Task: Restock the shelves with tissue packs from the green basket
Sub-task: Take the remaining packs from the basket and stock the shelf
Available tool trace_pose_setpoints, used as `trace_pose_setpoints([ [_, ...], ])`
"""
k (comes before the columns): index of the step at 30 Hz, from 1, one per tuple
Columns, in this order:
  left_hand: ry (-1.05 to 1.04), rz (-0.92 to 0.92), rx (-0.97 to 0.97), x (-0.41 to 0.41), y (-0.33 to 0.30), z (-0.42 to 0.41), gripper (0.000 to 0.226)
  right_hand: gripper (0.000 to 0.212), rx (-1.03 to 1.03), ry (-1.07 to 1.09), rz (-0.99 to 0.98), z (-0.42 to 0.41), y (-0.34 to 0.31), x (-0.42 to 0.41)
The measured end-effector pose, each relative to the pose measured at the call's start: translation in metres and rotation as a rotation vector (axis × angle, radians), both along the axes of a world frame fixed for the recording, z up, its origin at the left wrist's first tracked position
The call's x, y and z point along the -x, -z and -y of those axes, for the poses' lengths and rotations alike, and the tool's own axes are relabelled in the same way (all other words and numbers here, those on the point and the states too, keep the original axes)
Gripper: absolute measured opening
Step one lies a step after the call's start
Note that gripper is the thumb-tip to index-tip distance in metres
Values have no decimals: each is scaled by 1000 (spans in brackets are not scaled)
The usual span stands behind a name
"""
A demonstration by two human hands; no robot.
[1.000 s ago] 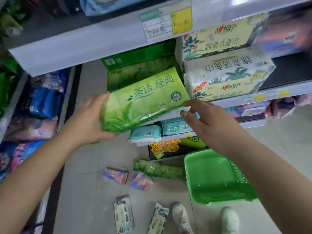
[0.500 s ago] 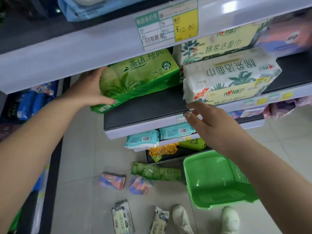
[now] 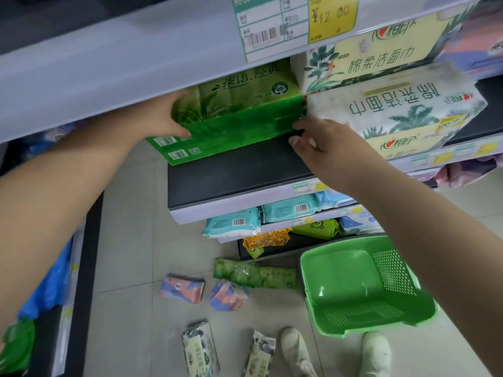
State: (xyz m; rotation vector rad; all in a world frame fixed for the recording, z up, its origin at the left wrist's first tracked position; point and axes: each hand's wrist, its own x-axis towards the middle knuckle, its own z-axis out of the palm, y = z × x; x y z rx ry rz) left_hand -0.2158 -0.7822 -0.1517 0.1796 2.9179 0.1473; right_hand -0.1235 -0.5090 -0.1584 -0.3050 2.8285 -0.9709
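The left hand [image 3: 160, 118] grips a green tissue pack [image 3: 239, 104] printed 茶语·经典; the right hand's [image 3: 324, 142] straight fingers touch its corner under a ¥12.00 price tag [image 3: 332, 16].

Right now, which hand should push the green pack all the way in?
Probably the left hand: it already grips the green tissue pack at its overhanging end. The right hand only touches the other end.

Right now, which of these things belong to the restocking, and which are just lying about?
Part of the job:
- green tissue pack, held by the left hand on the black shelf
- right hand, at the pack's right end
- green basket, on the floor

Lying about:
- pink-and-blue packs on the floor
- white shoes
- price label
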Motion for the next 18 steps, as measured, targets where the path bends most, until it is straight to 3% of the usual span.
trace_pose_setpoints([
  [3,79,-151,76,-8,11,-5,82,40,-54,-8,-25,0,2,1],
  [7,43,-284,41,-9,24,-15,73,39,-128,-50,-58,2,4,-3],
  [14,-9,-304,36,-4,34,-19,70,40,-160,-61,-39,5,7,-10],
  [18,-138,-249,52,-22,37,-34,83,45,-178,-74,-25,10,8,-20],
])
